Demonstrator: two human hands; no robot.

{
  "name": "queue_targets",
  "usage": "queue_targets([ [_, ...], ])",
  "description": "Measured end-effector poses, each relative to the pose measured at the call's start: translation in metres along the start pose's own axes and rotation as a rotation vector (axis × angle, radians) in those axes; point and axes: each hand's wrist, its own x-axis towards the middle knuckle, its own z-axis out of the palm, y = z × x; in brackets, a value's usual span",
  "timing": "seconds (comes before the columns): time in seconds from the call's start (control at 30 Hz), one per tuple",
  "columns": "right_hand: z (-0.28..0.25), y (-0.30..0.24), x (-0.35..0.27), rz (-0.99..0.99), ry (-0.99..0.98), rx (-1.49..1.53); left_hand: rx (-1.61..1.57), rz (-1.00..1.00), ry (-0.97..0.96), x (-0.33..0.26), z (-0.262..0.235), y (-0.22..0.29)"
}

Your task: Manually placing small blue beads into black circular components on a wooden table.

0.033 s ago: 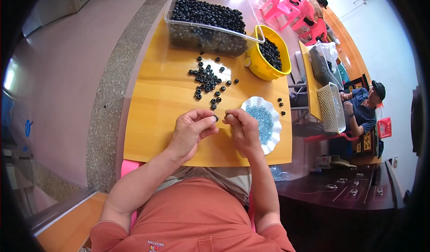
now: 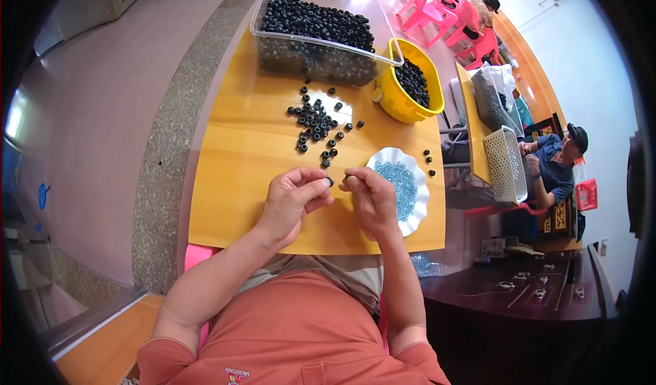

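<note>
Over the near part of the yellow wooden table [image 2: 225, 200], my left hand [image 2: 290, 202] pinches a small black ring-shaped part [image 2: 330, 181] between thumb and fingertips. Just to its right, my right hand [image 2: 373, 200] is closed in a pinch, with something tiny and dark at the fingertips that I cannot make out. The two hands are a little apart. Beside my right hand stands a white wavy-rimmed plate [image 2: 422, 210] holding many small clear-blue pieces. Beyond my hands lies a loose pile of black ring-shaped parts [image 2: 314, 124].
A clear plastic bin [image 2: 321, 46] full of black parts stands at the table's far end. Right of it is a yellow tub [image 2: 410, 115] of the same parts. At the right, a co-worker [image 2: 555, 159] sits near a white perforated basket [image 2: 504, 166].
</note>
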Motion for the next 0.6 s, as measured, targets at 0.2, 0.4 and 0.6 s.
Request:
queue_targets([
  [0.2, 0.001, 0.002, -0.011, 0.176, 0.092, 0.623, 0.034, -0.028, -0.025, -0.002, -0.001, -0.004],
  [0.4, 0.001, 0.001, -0.014, 0.22, 0.105, 0.727, 0.043, -0.049, -0.029, -0.003, 0.001, -0.004],
  [0.6, 0.005, -0.004, -0.016, 0.262, 0.098, 0.72, 0.039, -0.047, -0.056, -0.003, 0.001, -0.004],
])
